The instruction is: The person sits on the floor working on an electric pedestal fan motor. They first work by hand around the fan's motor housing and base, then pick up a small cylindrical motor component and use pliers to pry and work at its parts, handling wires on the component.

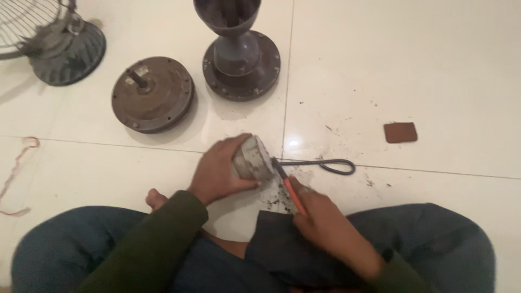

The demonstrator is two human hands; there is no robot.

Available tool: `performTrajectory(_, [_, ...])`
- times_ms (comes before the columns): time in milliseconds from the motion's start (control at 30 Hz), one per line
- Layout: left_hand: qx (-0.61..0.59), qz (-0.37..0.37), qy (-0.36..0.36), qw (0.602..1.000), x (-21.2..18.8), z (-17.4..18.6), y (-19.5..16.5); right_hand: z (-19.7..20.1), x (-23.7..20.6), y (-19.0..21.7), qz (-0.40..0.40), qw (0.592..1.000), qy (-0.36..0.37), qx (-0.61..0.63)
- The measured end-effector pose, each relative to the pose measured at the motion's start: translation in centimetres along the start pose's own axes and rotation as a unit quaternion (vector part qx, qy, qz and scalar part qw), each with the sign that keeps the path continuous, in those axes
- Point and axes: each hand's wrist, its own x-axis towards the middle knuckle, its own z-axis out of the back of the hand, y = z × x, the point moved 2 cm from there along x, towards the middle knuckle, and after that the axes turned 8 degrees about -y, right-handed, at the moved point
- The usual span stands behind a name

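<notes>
The left hand [220, 171] cups a round grey metal motor core [253, 158], lying on the white tiled floor [407, 70] just before the knees. The right hand [325, 222] pinches an orange-handled screwdriver [287, 183], its shaft slanting up-left, tip touching the core's right edge.

Beyond the grip, on the white tiled floor [434, 70]: round motor housing [152, 101] with shaft up, flanged cone-top housing [240, 54] right of it, wire fan guard [51, 38] far left. Brown pad [400, 132] well right; red string [16, 168] far left.
</notes>
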Motion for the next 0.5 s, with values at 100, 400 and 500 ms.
performTrajectory(100, [-0.009,0.026,-0.001,1.0,-0.4,0.1,0.2,0.1,0.1,0.3,0.136,0.989,-0.054,-0.018])
performTrajectory(400, [-0.03,0.024,-0.02,0.999,-0.6,0.6,1.0,-0.5,-0.2,2.6,0.076,0.992,-0.072,-0.067])
performTrajectory(500, [-0.047,-0.004,-0.037,0.998,-0.8,0.7,0.9,-0.6,-0.8,3.8,0.146,0.967,-0.154,-0.141])
